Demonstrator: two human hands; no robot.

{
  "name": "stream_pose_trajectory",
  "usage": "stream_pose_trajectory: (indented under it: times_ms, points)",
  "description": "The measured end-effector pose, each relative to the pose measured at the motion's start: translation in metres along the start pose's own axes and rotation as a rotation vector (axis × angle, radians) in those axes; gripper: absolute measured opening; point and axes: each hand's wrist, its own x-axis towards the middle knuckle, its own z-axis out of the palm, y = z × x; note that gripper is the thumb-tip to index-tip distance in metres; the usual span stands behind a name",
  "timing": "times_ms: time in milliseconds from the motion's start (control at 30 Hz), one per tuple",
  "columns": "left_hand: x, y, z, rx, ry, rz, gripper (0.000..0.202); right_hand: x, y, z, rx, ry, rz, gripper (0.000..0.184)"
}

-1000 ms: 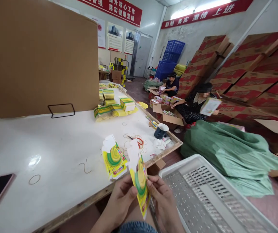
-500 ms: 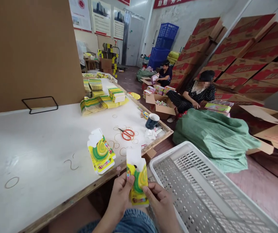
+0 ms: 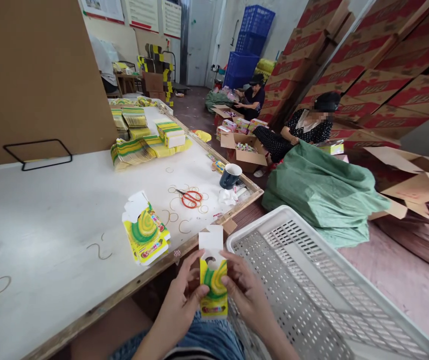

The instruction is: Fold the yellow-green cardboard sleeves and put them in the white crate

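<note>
Held upright above my lap is a small yellow and green carton [image 3: 214,282] with a white flap standing up at its top. My left hand [image 3: 184,290] grips its left side, thumb on the front. On the opposite edge, my right hand [image 3: 242,285] pinches it with the thumb and curled fingers. A short pile of flat cartons [image 3: 145,232] of the same print lies at the table edge, left of my hands. Farther in are orange-handled scissors [image 3: 191,198] among scattered rubber bands [image 3: 169,216].
A white perforated plastic crate [image 3: 293,270] stands at my right, beside the white table [image 3: 49,225]. On the table are a dark mug [image 3: 230,176], crumpled tissue [image 3: 228,197] and bundled flat cartons [image 3: 135,152]. Beyond the crate lies a green sack [image 3: 319,190]; two people sit near open boxes.
The carton is turned more squarely toward me, and both hands have shifted up along its sides. The view has tilted down and right. The nearer seated person now holds up the green sack.
</note>
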Motion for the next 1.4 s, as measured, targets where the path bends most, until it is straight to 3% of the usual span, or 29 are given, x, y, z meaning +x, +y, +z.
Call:
stream_pose_trajectory:
  times_ms: [100, 200, 367, 533, 700, 933, 1233, 1400]
  points:
    - [-0.003, 0.000, -0.004, 0.014, -0.079, -0.044, 0.039, 0.005, -0.006, -0.009, -0.164, -0.135, -0.002, 0.016]
    - [-0.005, -0.001, -0.002, -0.041, -0.102, -0.045, 0.032, 0.009, -0.008, -0.011, -0.270, -0.140, -0.033, 0.022]
    - [-0.002, -0.004, 0.000, -0.181, -0.093, -0.039, 0.068, 0.017, -0.005, -0.003, -0.249, -0.013, -0.050, 0.022]
    - [0.001, -0.008, -0.005, -0.017, -0.037, -0.009, 0.039, 0.022, -0.005, -0.012, -0.268, -0.108, -0.113, 0.028]
    - [0.000, -0.010, -0.004, 0.124, 0.021, -0.004, 0.039, 0.022, -0.010, -0.016, -0.167, -0.234, 0.178, 0.033]
    - [0.001, -0.014, -0.003, -0.086, -0.012, -0.065, 0.052, 0.024, -0.002, -0.006, -0.456, -0.092, 0.068, 0.031]
    - [0.006, -0.011, -0.001, -0.090, 0.039, -0.082, 0.052, 0.024, -0.004, 0.001, -0.497, -0.061, 0.113, 0.032]
    - [0.009, -0.008, -0.002, -0.162, 0.041, -0.071, 0.048, 0.022, -0.004, -0.006, -0.359, -0.052, 0.007, 0.025]
